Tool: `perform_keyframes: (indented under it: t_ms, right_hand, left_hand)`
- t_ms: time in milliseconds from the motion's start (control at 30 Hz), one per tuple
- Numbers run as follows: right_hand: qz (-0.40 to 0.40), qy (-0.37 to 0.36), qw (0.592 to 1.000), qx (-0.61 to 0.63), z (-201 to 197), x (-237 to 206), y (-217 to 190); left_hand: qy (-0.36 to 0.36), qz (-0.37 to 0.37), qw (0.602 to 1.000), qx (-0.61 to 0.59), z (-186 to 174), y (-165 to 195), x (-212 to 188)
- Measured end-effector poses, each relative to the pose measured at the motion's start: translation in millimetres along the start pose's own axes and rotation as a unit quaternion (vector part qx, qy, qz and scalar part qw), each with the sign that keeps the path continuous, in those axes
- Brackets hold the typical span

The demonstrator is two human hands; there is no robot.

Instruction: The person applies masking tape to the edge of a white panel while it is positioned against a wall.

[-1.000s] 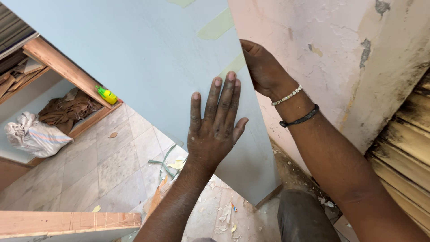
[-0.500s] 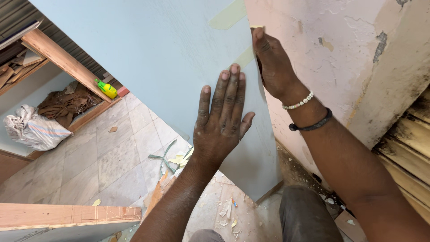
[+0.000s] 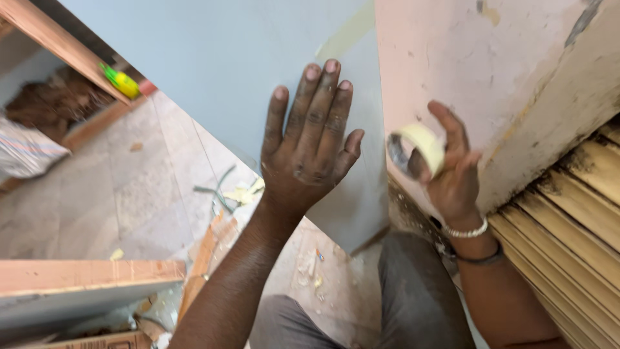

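My left hand (image 3: pixel 311 145) lies flat, fingers spread, against a large pale blue-grey board (image 3: pixel 245 58) that leans upright next to a worn pinkish wall (image 3: pixel 491 71). A strip of pale tape (image 3: pixel 345 32) runs along the board's upper right edge. My right hand (image 3: pixel 452 171) is off the board and holds a roll of cream masking tape (image 3: pixel 416 148) in front of the wall. Bracelets sit on my right wrist.
A slatted wooden shutter (image 3: pixel 575 213) stands at right. A wooden plank (image 3: pixel 84 274) lies at lower left, a wooden frame (image 3: pixel 61 42) at upper left with a green and yellow object (image 3: pixel 121 81). Scraps litter the tiled floor (image 3: pixel 123 187). My knee (image 3: pixel 413 291) is below.
My right hand has come away from the board's top edge, dropped down to the right, and now shows the tape roll. The left hand stays pressed on the board.
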State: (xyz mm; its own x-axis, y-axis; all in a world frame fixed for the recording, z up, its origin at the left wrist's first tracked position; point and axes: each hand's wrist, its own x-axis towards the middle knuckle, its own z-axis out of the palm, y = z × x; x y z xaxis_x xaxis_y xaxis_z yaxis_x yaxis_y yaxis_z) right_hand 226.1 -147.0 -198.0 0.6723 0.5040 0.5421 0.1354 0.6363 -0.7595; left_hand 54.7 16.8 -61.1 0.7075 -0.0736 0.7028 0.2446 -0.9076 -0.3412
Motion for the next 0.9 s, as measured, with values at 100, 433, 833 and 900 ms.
perform_keyframes:
  t_ms: [100, 433, 833, 900]
  right_hand:
    - [0.055, -0.103, 0.992, 0.047, 4, -41, 1]
    - [0.015, -0.312, 0.921, -0.231, 28, -59, -26]
    - [0.195, -0.305, 0.883, -0.3, 55, -44, -54]
    - [0.146, -0.275, 0.923, -0.227, 51, -51, -57]
  left_hand:
    - [-0.002, -0.058, 0.983, -0.173, -1, 22, -17]
    - [-0.039, -0.25, 0.879, -0.405, -8, 80, -74]
    - [0.074, -0.348, 0.847, -0.395, -43, 50, -67]
    - [0.079, -0.348, 0.847, -0.393, -41, 51, -68]
